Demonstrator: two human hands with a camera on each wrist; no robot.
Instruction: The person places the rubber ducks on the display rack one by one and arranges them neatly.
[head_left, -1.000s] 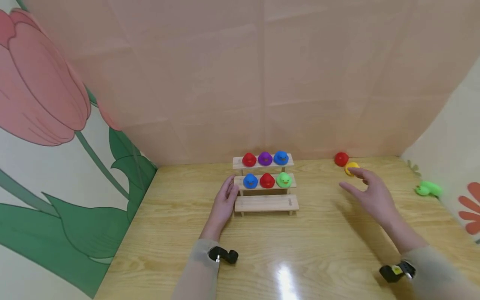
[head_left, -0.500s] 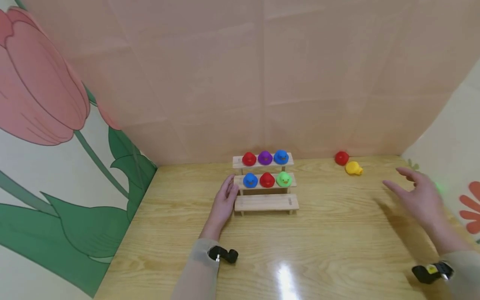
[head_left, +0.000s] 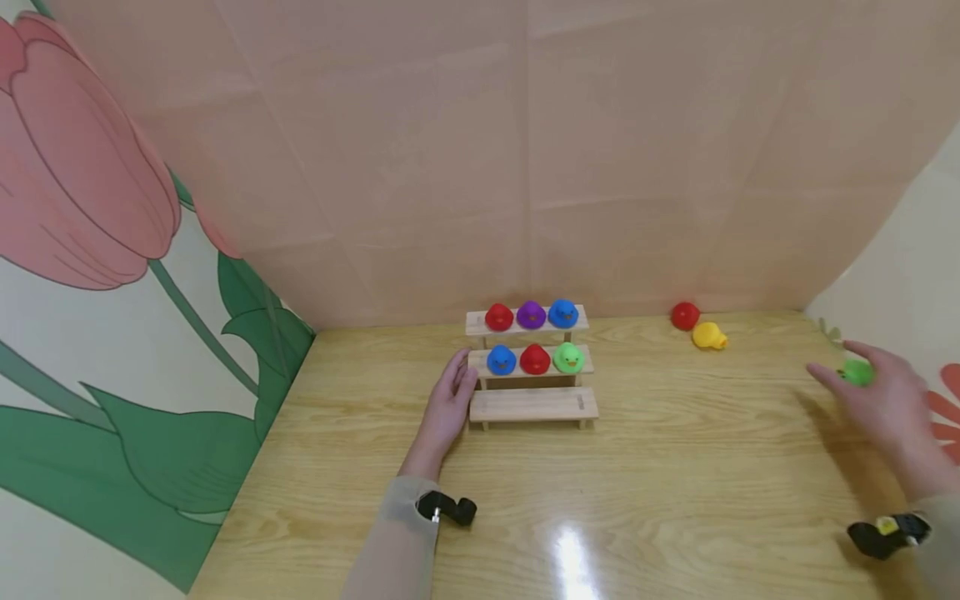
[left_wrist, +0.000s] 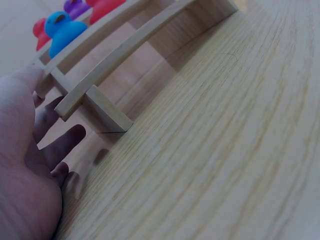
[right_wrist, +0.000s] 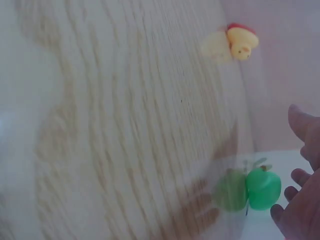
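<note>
A three-tier wooden stand [head_left: 534, 404] holds small rubber ducks. Red [head_left: 498, 317], purple [head_left: 531, 315] and blue ducks [head_left: 562, 314] sit on the top step; on the middle one are blue [head_left: 501, 360], red [head_left: 536, 359] and green ducks [head_left: 569, 358]. The lowest step is bare. My left hand [head_left: 448, 404] touches the stand's left end, its fingers fairly straight in the left wrist view. At the far right, my right hand [head_left: 885, 404] reaches beside a loose green duck [head_left: 857, 372], thumb and fingers spread apart with nothing between them. The hand partly covers that duck.
Farther back on the wooden table [head_left: 675, 475], a red duck [head_left: 685, 316] and a yellow duck [head_left: 708, 336] lie close together, the yellow one tipped over. A peach cloth backdrop [head_left: 525, 167] rises behind, with printed panels at both sides.
My right hand has moved right, away from beside the yellow duck to the loose green duck. The left hand has stayed at the stand, and the ducks on it have not moved.
</note>
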